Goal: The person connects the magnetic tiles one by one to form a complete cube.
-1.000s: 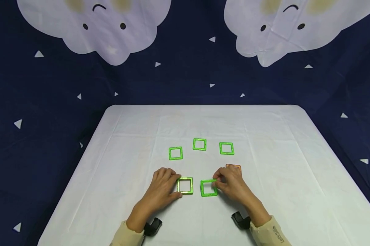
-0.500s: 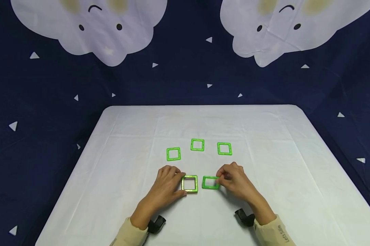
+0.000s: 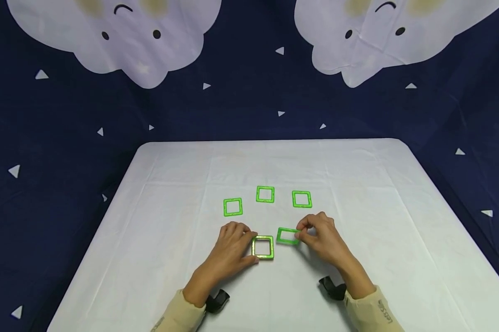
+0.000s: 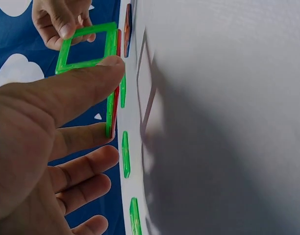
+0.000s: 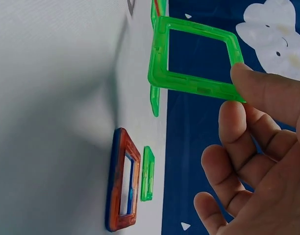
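Observation:
In the head view my left hand (image 3: pixel 232 251) grips the left side of a green square magnetic tile (image 3: pixel 263 257), thumb on the near edge and index finger on the far one. The left wrist view shows a red tile (image 4: pixel 115 103) flat against its underside. Close to its right, my right hand (image 3: pixel 324 237) pinches another green square tile (image 5: pixel 199 88) by one side between thumb and index finger. That tile is tilted and raised off the table. A narrow gap separates it from the left hand's stack in the head view.
Three green square tiles (image 3: pixel 233 214) (image 3: pixel 265 201) (image 3: pixel 302 206) lie in a loose arc farther back on the white table (image 3: pixel 191 175). An orange tile (image 5: pixel 123 221) on a blue one (image 5: pixel 112 196) lies beside the right hand, hidden in the head view.
My right hand has lifted and tilted its green tile, moving it farther from me. The left hand's stack has slid to the right. The orange tile has become hidden behind the right hand.

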The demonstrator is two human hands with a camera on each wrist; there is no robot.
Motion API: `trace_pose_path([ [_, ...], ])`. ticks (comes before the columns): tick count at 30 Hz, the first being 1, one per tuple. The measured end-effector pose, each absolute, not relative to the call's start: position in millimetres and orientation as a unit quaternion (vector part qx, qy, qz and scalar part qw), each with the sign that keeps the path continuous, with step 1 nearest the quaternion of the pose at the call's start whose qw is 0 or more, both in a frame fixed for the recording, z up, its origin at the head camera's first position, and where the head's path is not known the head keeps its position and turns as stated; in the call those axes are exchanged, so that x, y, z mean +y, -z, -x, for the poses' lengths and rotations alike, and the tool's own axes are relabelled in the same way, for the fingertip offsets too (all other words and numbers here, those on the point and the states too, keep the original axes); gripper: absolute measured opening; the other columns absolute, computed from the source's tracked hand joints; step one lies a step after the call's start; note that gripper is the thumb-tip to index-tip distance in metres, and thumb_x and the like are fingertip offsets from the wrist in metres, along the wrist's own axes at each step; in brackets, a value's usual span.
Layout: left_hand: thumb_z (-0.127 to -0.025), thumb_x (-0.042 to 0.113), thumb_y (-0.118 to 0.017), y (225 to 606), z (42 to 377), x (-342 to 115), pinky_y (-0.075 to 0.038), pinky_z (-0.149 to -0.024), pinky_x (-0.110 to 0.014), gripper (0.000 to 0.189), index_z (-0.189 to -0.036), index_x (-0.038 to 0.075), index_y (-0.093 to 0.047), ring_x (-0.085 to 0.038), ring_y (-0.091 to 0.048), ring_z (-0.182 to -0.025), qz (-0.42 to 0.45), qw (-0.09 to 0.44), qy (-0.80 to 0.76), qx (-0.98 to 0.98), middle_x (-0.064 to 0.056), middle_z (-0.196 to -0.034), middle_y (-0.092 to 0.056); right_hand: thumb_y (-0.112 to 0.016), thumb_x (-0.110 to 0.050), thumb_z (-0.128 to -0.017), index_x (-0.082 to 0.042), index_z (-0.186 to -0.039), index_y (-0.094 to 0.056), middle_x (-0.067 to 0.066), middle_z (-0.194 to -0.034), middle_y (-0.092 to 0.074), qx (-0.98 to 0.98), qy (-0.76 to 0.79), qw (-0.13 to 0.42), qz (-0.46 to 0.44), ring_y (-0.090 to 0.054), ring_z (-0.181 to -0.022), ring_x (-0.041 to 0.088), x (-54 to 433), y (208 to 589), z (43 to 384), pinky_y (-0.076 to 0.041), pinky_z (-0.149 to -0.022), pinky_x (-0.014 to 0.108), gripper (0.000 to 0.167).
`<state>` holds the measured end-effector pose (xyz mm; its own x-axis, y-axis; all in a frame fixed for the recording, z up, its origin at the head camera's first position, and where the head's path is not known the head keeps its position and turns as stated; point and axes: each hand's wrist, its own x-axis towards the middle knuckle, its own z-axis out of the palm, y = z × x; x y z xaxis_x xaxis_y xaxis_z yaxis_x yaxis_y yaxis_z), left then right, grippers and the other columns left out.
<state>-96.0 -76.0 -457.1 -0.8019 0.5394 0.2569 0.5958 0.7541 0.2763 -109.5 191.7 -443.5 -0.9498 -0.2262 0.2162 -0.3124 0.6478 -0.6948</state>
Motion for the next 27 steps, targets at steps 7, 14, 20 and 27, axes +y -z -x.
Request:
trace_pose_path([
  [7,-0.071,0.044,-0.079,458.6,94.3,-68.8,-0.034,-0.097,-0.044,0.054,-0.115,0.015,-0.064,-0.022,-0.046,-0.108,0.308,0.076,0.155,-0.936,-0.002,-0.106,-0.056,-0.077,-0.012,-0.076,-0.02,-0.079,-0.061,-0.013,-0.07,-0.055,-0.901,-0.398,0.071,-0.158,-0.046,-0.079,0.019,189.8,440.4,112.0,-0.025,-0.085,0.032,0.018],
  [14,-0.072,0.046,-0.078,461.8,93.0,-61.8,-0.035,-0.096,-0.042,0.054,-0.114,0.016,-0.064,-0.02,-0.045,-0.106,0.311,0.073,0.136,-0.938,0.001,-0.105,-0.055,-0.077,-0.012,-0.076,-0.019,-0.079,-0.062,-0.013,-0.067,-0.056,-0.897,-0.406,0.074,-0.159,-0.046,-0.079,0.022,185.5,440.4,114.9,-0.026,-0.085,0.032,0.018],
  [20,-0.073,0.048,-0.077,463.7,91.3,-59.7,-0.033,-0.099,-0.043,0.054,-0.115,0.017,-0.063,-0.021,-0.044,-0.107,0.309,0.06,0.127,-0.941,0.002,-0.105,-0.054,-0.078,-0.011,-0.075,-0.018,-0.079,-0.063,-0.013,-0.066,-0.055,-0.896,-0.407,0.075,-0.163,-0.044,-0.077,0.019,177.7,439.8,116.7,-0.026,-0.085,0.033,0.017],
  [27,-0.072,0.051,-0.076,463.3,91.5,-60.0,-0.033,-0.1,-0.044,0.058,-0.116,0.016,-0.062,-0.021,-0.045,-0.108,0.311,0.065,0.114,-0.941,0.002,-0.105,-0.053,-0.077,-0.012,-0.076,-0.018,-0.08,-0.063,-0.012,-0.069,-0.057,-0.897,-0.397,0.074,-0.178,-0.045,-0.077,0.019,166.3,441.0,119.6,-0.026,-0.084,0.035,0.015],
])
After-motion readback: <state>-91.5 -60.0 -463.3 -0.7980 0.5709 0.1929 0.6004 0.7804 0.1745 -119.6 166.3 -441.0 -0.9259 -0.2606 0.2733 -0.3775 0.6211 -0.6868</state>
